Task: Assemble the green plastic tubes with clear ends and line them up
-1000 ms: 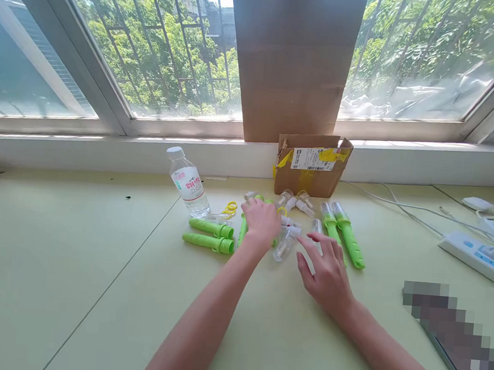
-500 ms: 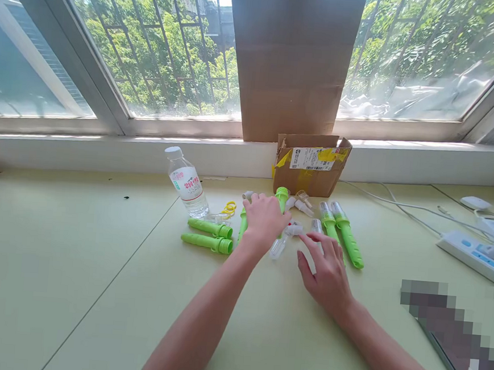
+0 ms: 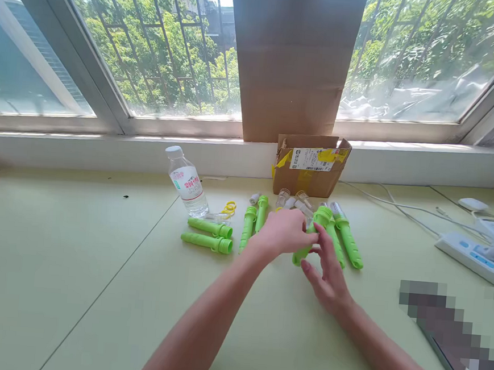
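My left hand [image 3: 284,232] is closed round a green ribbed plastic handle [image 3: 314,229] and holds it tilted just above the table. My right hand [image 3: 329,271] meets it from below, fingertips pinching the handle's middle. Beside them to the right lie two green handles with clear caps [image 3: 345,235]. To the left, two green handles [image 3: 253,224] lie pointing away from me, and two more green handles [image 3: 209,234] lie crosswise. Small clear caps and white nozzles [image 3: 292,200] lie just behind my hands.
A water bottle [image 3: 186,183] stands at the left of the parts, yellow rings [image 3: 229,208] beside it. An open cardboard box [image 3: 311,164] sits against the window sill. A white power strip [image 3: 474,257] with cables lies at the right.
My left hand lifted a green handle from the pile and carried it right. My right hand rose from the table to meet it. Two handles that the left hand covered now show.
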Tool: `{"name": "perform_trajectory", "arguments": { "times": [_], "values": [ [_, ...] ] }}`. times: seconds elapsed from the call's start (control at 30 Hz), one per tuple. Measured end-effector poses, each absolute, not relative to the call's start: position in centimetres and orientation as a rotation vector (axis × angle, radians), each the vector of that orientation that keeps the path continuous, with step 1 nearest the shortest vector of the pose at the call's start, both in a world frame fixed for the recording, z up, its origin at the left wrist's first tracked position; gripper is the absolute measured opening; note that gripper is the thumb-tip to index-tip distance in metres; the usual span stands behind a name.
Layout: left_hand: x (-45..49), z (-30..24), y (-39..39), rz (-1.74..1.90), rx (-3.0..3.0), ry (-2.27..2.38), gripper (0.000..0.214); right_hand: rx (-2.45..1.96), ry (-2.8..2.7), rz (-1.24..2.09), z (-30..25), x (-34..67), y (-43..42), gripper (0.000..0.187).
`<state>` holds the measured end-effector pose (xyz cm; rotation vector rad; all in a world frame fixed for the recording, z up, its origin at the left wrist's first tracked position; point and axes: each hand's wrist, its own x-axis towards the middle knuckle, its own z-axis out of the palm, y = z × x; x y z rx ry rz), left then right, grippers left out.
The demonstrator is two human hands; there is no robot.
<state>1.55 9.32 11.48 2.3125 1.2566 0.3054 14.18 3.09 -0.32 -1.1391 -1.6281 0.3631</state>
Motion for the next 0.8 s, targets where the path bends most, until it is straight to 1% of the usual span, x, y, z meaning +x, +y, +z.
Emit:
{"name": "perform_trajectory", "arguments": {
  "times": [0.07,0.17,0.27,0.33,0.43,0.57,0.67,0.8],
  "values": [
    [1.0,11.7,9.6,0.299,2.292,1.185,0.035,-1.168,-1.528,0.368,-0.5,14.3,3.3,0.046],
    [0.1,11.9,10.4,0.419,2.268,1.136,0.011,-1.245,-1.409,0.320,-0.9,14.5,3.6,0.026],
    [-1.0,11.8,11.4,0.522,2.265,1.063,0.018,-1.222,-1.475,0.246,-1.1,14.7,3.7,0.020],
    [-1.6,11.6,12.0,0.579,2.238,0.990,0.017,-1.200,-1.551,0.198,-1.0,14.7,3.7,0.020],
    [-2.3,11.5,12.5,0.664,2.159,0.986,0.008,-1.191,-1.636,0.129,-0.7,14.7,3.5,0.025],
    [-2.7,11.4,12.8,0.738,2.029,1.020,0.019,-1.167,-1.701,0.057,-0.5,14.7,3.4,0.036],
    [-2.8,11.4,13.1,0.776,2.017,1.049,0.013,-1.155,-1.708,0.025,-0.5,14.8,3.4,0.043],
    [-3.0,11.5,13.4,0.802,2.084,1.097,0.010,-1.158,-1.745,0.003,-0.8,14.9,3.5,0.043]
  ]
}}
